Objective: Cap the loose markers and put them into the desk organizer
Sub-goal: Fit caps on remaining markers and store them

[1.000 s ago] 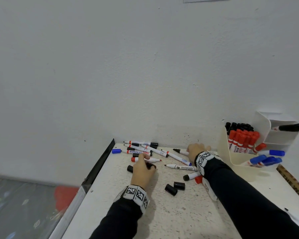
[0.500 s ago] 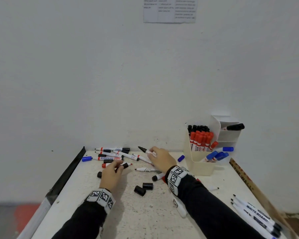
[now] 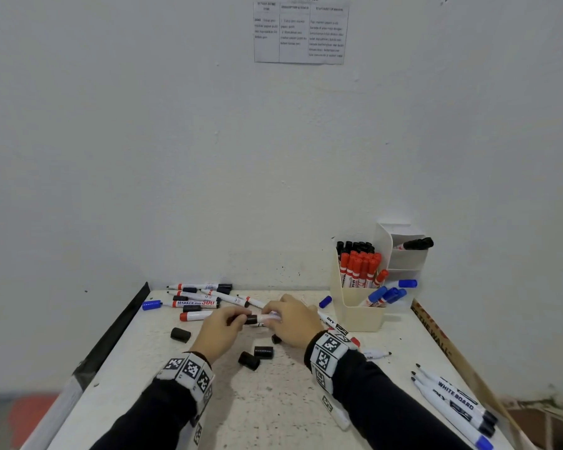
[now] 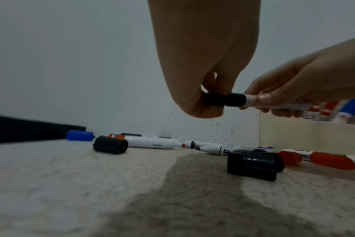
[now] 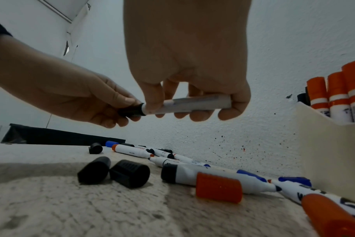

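Both hands meet just above the middle of the table. My left hand (image 3: 223,326) pinches a black cap (image 3: 251,319) between thumb and fingers. My right hand (image 3: 290,323) grips a white marker (image 3: 268,317) held level, fingers curled round its barrel. In the left wrist view the black cap (image 4: 223,99) sits over the end of the marker (image 4: 250,100). The right wrist view shows the marker (image 5: 197,104) and the cap (image 5: 132,109) joined the same way. The cream desk organizer (image 3: 358,316) stands at the back right, filled with capped black, red and blue markers.
Several loose markers (image 3: 195,303) lie at the back left by the wall. Black caps (image 3: 180,334) (image 3: 263,352) (image 3: 249,361) lie near my hands. A blue cap (image 3: 325,301) sits beside the organizer. Uncapped markers (image 3: 452,397) lie at the front right. A red cap (image 5: 218,186) rests under my right hand.
Both hands left the pile of markers and came together at mid-table, the left with a black cap, the right with a marker. The cap now sits on the marker's end.
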The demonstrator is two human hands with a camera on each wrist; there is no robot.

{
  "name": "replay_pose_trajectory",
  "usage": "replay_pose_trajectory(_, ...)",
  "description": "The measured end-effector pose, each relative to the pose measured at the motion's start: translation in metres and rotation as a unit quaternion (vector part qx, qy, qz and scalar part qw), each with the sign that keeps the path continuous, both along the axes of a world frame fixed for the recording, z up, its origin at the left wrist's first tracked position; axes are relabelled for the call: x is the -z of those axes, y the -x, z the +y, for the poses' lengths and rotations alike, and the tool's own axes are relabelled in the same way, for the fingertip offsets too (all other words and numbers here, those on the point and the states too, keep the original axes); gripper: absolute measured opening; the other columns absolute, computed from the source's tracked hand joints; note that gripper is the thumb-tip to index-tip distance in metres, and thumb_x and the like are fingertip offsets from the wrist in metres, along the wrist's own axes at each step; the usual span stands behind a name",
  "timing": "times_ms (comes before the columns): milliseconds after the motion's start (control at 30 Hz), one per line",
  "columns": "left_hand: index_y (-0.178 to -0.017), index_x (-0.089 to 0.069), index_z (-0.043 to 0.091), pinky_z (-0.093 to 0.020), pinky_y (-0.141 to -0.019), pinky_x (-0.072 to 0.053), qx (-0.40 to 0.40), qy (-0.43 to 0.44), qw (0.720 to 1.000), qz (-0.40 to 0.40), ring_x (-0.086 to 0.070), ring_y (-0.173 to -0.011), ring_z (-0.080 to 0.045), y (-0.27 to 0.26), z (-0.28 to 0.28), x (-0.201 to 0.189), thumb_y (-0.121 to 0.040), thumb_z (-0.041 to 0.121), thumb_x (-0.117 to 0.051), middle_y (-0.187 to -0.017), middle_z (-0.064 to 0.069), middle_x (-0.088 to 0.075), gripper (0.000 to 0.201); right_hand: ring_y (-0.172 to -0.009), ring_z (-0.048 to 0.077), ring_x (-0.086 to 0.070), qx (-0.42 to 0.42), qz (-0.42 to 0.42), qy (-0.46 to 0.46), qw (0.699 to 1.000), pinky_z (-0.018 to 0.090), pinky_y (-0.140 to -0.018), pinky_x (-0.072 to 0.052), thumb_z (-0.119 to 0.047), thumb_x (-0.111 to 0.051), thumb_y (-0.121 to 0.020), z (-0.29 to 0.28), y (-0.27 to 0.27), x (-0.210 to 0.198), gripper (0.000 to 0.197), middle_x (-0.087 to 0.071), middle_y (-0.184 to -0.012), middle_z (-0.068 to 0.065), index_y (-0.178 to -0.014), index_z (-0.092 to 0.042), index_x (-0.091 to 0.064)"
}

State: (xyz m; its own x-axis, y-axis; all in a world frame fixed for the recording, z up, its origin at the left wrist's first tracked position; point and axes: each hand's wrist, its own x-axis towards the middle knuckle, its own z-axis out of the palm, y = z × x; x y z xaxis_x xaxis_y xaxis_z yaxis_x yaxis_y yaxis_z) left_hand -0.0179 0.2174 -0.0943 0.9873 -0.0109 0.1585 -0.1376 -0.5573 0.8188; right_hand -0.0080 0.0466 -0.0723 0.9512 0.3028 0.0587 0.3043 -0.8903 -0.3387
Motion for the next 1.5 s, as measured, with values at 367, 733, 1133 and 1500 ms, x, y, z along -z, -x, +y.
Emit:
replay_pose_trajectory(367,-0.074,-0.059,0.017,-0.018,-0.057,-0.035,-0.009,0.021,0.999,-0.024,-0.048,-0.065,-0.012,0.024,-0.011,-0.006,-0.096,0.011,-0.039,-0.067,0.004,-0.055,0.03,-0.078,0.013,-0.053,-0.08,0.065,-0.171,0.98,0.027,-0.066,-0.043,-0.046,-0.053,-0.089,-0.002,0.021,0.002,0.021,-0.056,-0.078,-0.012,-0.096,-0.032,-0.068)
replay_pose_trajectory(733,-0.079,-0.048,0.024,-0.017,-0.044,-0.025,0.007,0.019,0.999,-0.046,-0.032,-0.048,-0.01,0.036,-0.028,-0.014,-0.095,0.003,-0.034,-0.053,0.004,-0.038,0.03,-0.072,0.009,-0.053,-0.113,0.062,-0.247,0.96,0.034,-0.078,-0.046,-0.026,-0.055,-0.091,-0.017,0.032,0.011,0.02,-0.058,-0.064,-0.013,-0.088,-0.014,-0.071)
replay_pose_trajectory(1133,-0.104,-0.041,0.012,-0.02,-0.049,-0.032,-0.047,0.078,0.993,-0.069,-0.043,-0.051,-0.014,0.026,-0.07,-0.028,-0.094,0.01,-0.042,-0.058,0.0,-0.048,0.01,-0.082,0.006,-0.051,-0.096,0.037,-0.232,0.967,0.022,-0.076,-0.04,-0.029,-0.044,-0.098,-0.041,0.034,0.003,0.024,-0.057,-0.088,-0.01,-0.112,-0.018,-0.059)
replay_pose_trajectory(1500,-0.107,-0.06,0.01,-0.018,-0.064,-0.045,0.062,0.019,0.997,0.049,-0.051,-0.071,-0.007,0.028,-0.135,-0.018,-0.099,0.022,-0.037,-0.095,-0.002,-0.061,0.026,-0.075,-0.002,-0.051,0.13,-0.144,-0.347,0.918,0.012,-0.068,-0.041,-0.023,-0.047,-0.097,-0.113,0.023,-0.031,0.023,-0.052,-0.083,-0.014,-0.116,-0.012,-0.051)
